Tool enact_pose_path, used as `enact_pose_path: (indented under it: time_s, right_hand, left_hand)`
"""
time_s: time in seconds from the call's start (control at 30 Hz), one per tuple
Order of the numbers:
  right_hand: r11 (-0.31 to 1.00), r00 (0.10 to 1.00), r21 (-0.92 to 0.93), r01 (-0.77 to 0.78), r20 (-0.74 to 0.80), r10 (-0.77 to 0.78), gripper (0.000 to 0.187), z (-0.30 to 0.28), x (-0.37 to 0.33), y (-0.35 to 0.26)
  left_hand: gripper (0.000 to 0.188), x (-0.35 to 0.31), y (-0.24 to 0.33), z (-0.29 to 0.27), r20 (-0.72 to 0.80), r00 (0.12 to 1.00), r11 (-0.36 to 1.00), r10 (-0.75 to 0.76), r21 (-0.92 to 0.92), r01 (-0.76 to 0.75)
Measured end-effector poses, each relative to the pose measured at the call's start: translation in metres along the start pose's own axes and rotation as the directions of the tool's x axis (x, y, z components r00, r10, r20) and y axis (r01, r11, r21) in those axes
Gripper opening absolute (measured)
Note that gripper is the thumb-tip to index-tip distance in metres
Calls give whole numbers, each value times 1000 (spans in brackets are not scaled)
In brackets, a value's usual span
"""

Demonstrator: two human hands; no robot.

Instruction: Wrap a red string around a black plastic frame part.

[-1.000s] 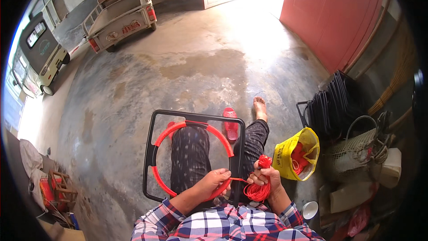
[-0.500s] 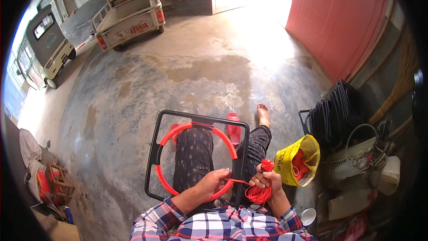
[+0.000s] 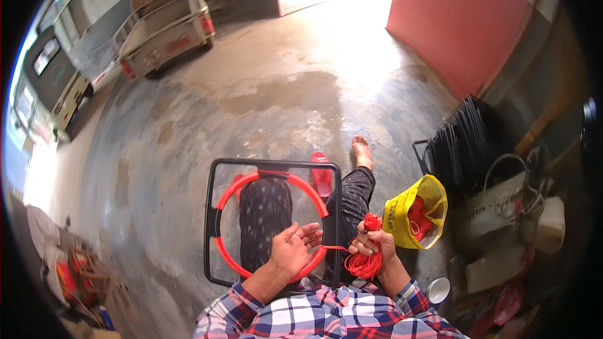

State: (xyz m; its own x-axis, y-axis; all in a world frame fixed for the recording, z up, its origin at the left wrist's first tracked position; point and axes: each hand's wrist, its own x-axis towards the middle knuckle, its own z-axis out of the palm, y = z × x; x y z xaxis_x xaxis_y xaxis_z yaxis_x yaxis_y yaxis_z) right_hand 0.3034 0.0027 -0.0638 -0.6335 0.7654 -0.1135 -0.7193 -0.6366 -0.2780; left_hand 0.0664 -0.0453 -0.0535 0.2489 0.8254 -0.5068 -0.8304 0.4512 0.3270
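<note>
Across my lap lies a black rectangular frame (image 3: 276,164) with a ring (image 3: 312,196) inside it. Red cord wraps most of the ring, with black stretches at its left and right sides. My left hand (image 3: 294,251) is beside the ring's lower right part, palm up, its fingers spread and holding nothing. In my right hand (image 3: 379,246), just outside the frame's right side, a hank of red cord (image 3: 363,266) is gripped, with loops hanging below the fingers. A taut strand (image 3: 334,247) runs from the hank over the frame's right bar to the ring.
Right of my hand stands a yellow bag (image 3: 396,216) with red cord inside. Beyond are stacked black frames (image 3: 468,132) and a wire basket (image 3: 496,204). A white cup (image 3: 438,290) is near my right elbow. Three-wheeled vehicles (image 3: 163,25) stand at the far left.
My left hand has gone from pinching at the ring's lower right to opened fingers with the palm turned up. My right hand still holds the hank. The whole view has shifted slightly.
</note>
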Motion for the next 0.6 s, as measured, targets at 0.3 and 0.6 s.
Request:
enact_pose_path:
  time_s: [0.3, 0.6]
  right_hand:
    - [997, 997, 7, -72, 33, 72, 21, 8, 7, 1]
    - [998, 997, 1, -66, 44, 65, 22, 2, 3, 1]
  left_hand:
    - [43, -4, 2, 0, -43, 991, 974, 125, 193, -115]
    - [27, -11, 0, 7, -23, 1000, 966, 9, 259, -3]
